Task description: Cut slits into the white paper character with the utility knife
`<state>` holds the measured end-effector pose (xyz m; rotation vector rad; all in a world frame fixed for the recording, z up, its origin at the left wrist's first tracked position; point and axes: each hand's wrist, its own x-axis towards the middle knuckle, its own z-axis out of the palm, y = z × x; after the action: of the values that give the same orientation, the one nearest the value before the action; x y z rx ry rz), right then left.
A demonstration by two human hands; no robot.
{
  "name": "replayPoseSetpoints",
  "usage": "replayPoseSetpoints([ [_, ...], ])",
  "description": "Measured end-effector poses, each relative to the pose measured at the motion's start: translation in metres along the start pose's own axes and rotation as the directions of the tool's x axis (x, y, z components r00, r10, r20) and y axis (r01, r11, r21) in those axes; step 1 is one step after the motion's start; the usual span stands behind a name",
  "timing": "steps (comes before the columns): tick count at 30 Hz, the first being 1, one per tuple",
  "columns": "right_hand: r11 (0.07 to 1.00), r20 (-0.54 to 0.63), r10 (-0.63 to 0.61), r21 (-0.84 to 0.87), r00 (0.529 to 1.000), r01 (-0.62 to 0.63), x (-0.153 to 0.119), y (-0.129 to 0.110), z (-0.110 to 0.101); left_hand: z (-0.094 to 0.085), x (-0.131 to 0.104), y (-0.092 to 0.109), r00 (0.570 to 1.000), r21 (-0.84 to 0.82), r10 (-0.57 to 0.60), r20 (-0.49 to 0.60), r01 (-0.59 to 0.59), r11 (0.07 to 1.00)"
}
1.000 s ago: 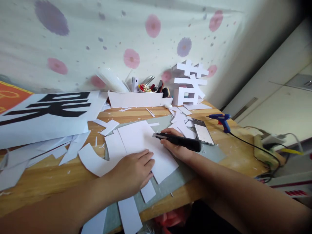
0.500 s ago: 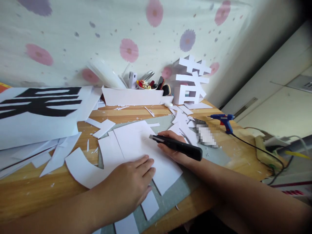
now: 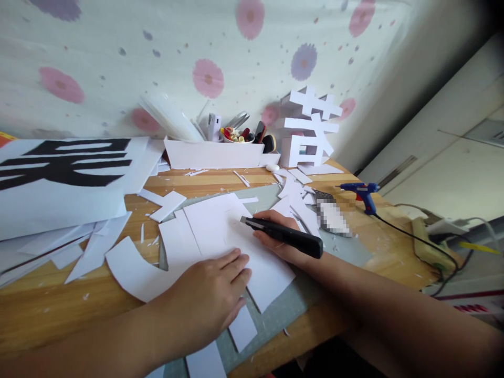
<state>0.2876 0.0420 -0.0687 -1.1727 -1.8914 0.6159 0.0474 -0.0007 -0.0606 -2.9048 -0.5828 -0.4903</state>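
The left hand [image 3: 214, 286] presses flat, fingers nearly together, on the white sheet [image 3: 252, 257] atop the mat [image 3: 275, 311], while the right hand [image 3: 282, 250] pinches the black cutter [image 3: 293, 238], which has hardly moved, so the work seems much the same.

One camera, worn on the head, looks forward and down at the left hand [image 3: 214, 294] and the right hand [image 3: 277, 233] from close by. It sees the table [image 3: 59, 299] from above, with the flowered cloth [image 3: 165, 42] farther back.
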Motion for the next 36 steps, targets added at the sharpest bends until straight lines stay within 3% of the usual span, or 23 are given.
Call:
replayPoseSetpoints([
  [7,1.000,0.031,-0.008,-0.009,0.999,0.009,-0.001,0.000,-0.005,0.000,-0.002,-0.001,0.997,-0.066,-0.037,0.062,0.041,0.997],
  [19,0.995,0.103,0.098,-0.036,0.990,-0.094,-0.004,-0.016,-0.013,-0.001,-0.001,-0.002,0.998,-0.071,-0.034,0.058,0.038,0.997],
  [26,0.995,0.135,0.091,-0.048,0.987,-0.085,-0.006,-0.019,-0.018,0.001,-0.003,-0.002,0.992,-0.114,-0.072,0.105,0.083,0.990],
  [36,0.996,0.144,0.078,-0.058,0.986,-0.070,-0.013,-0.018,-0.020,-0.004,0.002,-0.001,0.993,-0.072,-0.055,0.105,0.062,0.995],
])
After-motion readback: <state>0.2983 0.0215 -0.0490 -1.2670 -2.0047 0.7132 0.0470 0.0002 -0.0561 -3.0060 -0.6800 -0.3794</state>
